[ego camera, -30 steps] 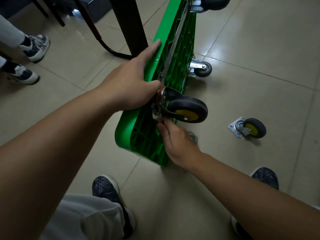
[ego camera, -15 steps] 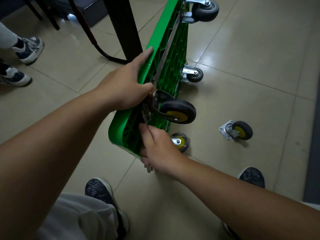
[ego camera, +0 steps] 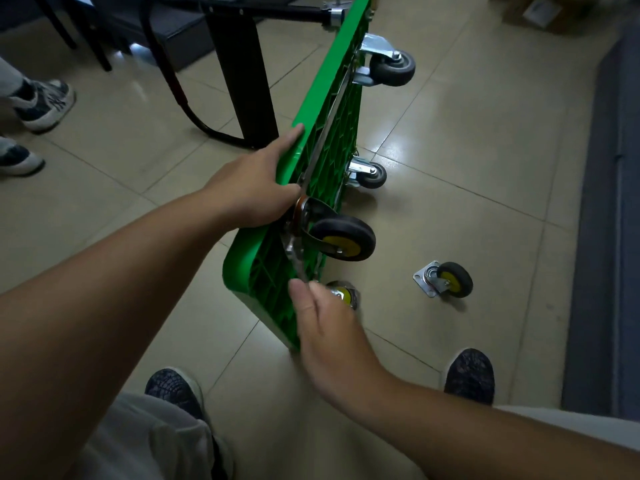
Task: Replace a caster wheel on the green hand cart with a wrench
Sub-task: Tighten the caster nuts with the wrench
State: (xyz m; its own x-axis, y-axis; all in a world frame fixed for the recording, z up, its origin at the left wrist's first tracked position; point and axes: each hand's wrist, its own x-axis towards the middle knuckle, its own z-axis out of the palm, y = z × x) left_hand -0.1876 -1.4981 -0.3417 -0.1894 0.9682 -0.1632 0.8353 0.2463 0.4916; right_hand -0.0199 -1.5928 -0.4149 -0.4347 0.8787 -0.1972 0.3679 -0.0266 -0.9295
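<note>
Fingers (ego camera: 298, 292) of the right hand (ego camera: 332, 337) pinch the lower end of a thin steel wrench (ego camera: 294, 259), whose head sits at the plate of the caster (ego camera: 343, 239), a black rubber tyre on a yellow hub. The left hand (ego camera: 249, 192) grips the rim of the cart (ego camera: 266, 275), whose ribbed green plastic deck stands on edge on the glossy tiled floor (ego camera: 467, 168). A loose caster (ego camera: 446, 279) lies nearby.

The upper edge of the green hand cart (ego camera: 242, 263) is gripped by the left hand (ego camera: 252, 190), forefinger laid along it. Below that edge, the wrench (ego camera: 296, 262) is pinched by the right hand (ego camera: 327, 329).
</note>
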